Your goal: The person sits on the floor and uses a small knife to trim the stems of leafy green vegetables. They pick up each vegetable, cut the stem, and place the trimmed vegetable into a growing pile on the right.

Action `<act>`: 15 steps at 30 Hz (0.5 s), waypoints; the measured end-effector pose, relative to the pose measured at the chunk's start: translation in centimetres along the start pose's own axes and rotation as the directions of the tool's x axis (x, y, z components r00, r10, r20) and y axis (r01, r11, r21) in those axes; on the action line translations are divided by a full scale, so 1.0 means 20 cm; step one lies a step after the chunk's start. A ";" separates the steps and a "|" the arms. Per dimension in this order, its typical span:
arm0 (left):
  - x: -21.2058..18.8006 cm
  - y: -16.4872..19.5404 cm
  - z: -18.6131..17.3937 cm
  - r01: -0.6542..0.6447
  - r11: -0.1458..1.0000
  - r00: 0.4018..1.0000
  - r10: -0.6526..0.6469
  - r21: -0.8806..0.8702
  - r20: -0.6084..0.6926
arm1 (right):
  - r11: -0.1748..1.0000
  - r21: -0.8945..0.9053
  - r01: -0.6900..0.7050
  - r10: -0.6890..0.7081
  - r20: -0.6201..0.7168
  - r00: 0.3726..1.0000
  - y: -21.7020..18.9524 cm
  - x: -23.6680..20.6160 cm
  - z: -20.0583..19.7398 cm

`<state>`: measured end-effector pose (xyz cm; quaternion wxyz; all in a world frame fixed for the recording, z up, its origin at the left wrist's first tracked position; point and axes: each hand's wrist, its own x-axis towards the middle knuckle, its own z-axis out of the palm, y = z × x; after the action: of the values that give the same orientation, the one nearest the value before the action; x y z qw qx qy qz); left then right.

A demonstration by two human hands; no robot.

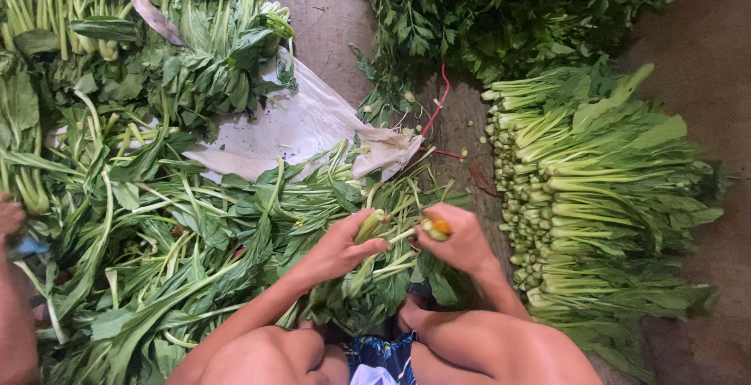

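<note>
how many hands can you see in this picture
2. The left hand grips a bunch of greens at centre; the right hand holds a small orange-handled tool beside it. Others may be hidden.

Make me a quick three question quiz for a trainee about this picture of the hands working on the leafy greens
1. True or false: the left hand grips a bunch of green stalks.
2. Where is the neat stack of trimmed greens? A) to the person's right B) to their left C) on the white sheet
3. What colour is the small thing held in the right hand?

Key: 1 true; 2 A; 3 orange-yellow.
</note>
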<state>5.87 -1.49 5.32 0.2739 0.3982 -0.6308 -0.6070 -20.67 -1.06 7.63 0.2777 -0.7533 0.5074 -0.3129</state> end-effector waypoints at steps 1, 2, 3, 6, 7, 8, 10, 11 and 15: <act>0.00 -0.01 0.01 0.045 0.996 0.999 -0.044 -0.083 0.012 | 1.000 -0.017 0.020 -0.020 0.025 0.999 -0.01 0.01 0.03; 0.00 -0.02 0.02 0.090 0.982 0.996 -0.086 -0.165 0.029 | 0.999 -0.035 0.039 -0.037 0.050 0.998 -0.03 0.02 0.05; 0.00 -0.03 0.03 0.136 0.960 0.991 -0.127 -0.245 0.051 | 0.997 -0.053 0.057 -0.053 0.074 0.996 -0.03 0.03 0.06; 0.00 -0.07 0.04 0.071 0.959 0.997 -0.068 -0.273 0.021 | 0.998 -0.042 0.044 -0.040 0.096 0.995 -0.05 0.02 0.08; 0.00 -0.08 0.05 0.072 0.957 0.997 -0.073 -0.281 0.008 | 0.998 -0.047 0.039 -0.035 0.093 0.995 -0.05 0.02 0.08; 0.00 -0.09 0.05 0.073 0.955 0.997 -0.078 -0.288 -0.007 | 0.998 -0.051 0.036 -0.031 0.091 0.995 -0.05 0.02 0.09; 0.01 -0.10 0.06 0.043 0.959 0.997 -0.060 -0.281 -0.050 | 0.998 -0.050 0.033 -0.028 0.091 0.995 -0.05 0.02 0.10; 0.02 -0.11 0.06 0.012 0.964 0.996 -0.034 -0.267 -0.078 | 0.998 -0.047 0.034 -0.029 0.093 0.995 -0.05 0.02 0.10; 0.03 -0.13 0.08 0.040 0.919 0.993 -0.081 -0.392 -0.088 | 0.999 -0.026 0.044 -0.041 0.098 0.994 -0.05 0.02 0.12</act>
<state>4.67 -0.94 2.50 0.3606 0.3858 -0.4700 -0.7073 -18.16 -0.83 6.95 0.2849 -0.7821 0.4815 -0.2743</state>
